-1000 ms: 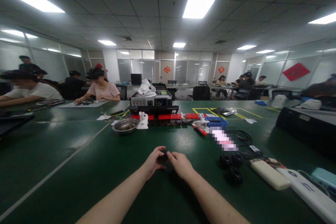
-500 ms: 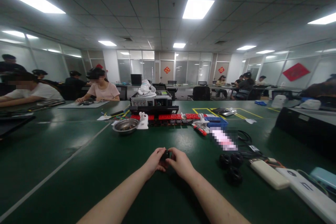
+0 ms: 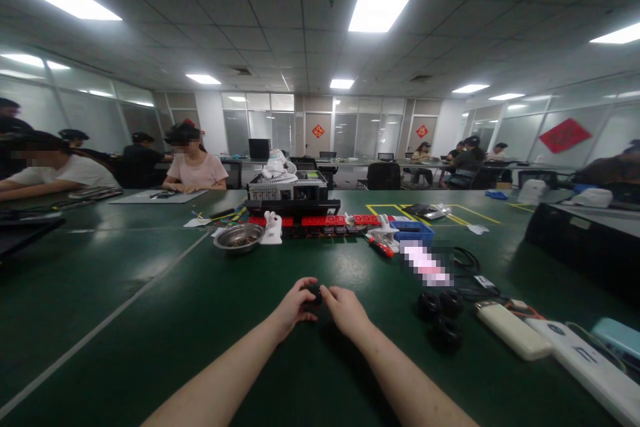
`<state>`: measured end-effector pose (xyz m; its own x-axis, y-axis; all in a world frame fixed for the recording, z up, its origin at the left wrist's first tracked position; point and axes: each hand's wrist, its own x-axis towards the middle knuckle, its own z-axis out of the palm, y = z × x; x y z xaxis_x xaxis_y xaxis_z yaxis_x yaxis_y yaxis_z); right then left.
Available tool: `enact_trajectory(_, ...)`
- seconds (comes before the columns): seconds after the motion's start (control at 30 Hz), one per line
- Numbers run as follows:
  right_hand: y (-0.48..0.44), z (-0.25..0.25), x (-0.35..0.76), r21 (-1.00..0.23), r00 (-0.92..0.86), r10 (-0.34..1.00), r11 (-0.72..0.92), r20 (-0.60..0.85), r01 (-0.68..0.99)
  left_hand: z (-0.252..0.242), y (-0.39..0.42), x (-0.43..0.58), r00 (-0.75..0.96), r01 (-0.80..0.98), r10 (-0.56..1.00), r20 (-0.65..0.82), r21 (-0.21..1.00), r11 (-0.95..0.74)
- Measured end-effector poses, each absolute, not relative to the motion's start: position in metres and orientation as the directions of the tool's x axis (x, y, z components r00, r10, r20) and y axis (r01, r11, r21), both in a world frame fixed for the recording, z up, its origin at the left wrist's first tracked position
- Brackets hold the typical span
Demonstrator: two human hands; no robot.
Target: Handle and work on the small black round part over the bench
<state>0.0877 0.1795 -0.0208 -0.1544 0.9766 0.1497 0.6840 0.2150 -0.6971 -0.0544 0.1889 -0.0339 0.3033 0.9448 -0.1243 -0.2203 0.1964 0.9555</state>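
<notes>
Above the green table, my left hand (image 3: 295, 307) and my right hand (image 3: 345, 310) meet at a small, dark, rounded black piece (image 3: 315, 293). My left thumb and fingers curve around its left side. Against its right side press the thumb and fingertips of my right hand. The fingers cover much of the piece, so its exact kind does not show. Several similar-looking glossy black round parts (image 3: 447, 332) lie in a cluster to the right of my hands.
A metal bowl (image 3: 239, 238) with small bits stands ahead to the left. Behind are a red-and-black strip (image 3: 325, 221) and an opened electronic unit (image 3: 287, 192). To the right lie a red screwdriver (image 3: 383, 247), a blue tray (image 3: 414, 233), cables and a cream power bank (image 3: 514, 331). Other people sit around.
The fingers of my left hand have spread a little around the black piece, and my right fingers have shifted their hold. The person across has drawn their hands together.
</notes>
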Motion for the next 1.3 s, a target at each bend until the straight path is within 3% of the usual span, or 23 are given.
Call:
enact_trajectory(0.53, 0.18, -0.023, 0.088, -0.696, -0.251, 0.905, 0.425, 0.344, 0.579, -0.032, 0.19, -0.051, 0.29, -0.174, 0.938, -0.189, 0.954, 0.245)
enact_trajectory(0.73, 0.181, -0.024, 0.089, -0.743, -0.107, 0.976, 0.215, 0.191, 0.634, -0.03, 0.188, -0.051, 0.277, -0.207, 0.945, -0.172, 0.95, 0.234)
enact_trajectory(0.83, 0.184, -0.025, 0.089, -0.755, -0.117, 0.985, 0.169, 0.123, 0.633, -0.028, 0.186, -0.051, 0.296, -0.185, 0.943, -0.152, 0.959, 0.213)
enact_trajectory(1.3, 0.177, -0.018, 0.086, -0.74, -0.266, 0.92, 0.391, 0.289, 0.547, -0.031, 0.191, -0.047, 0.232, -0.092, 0.951, -0.206, 0.968, 0.232)
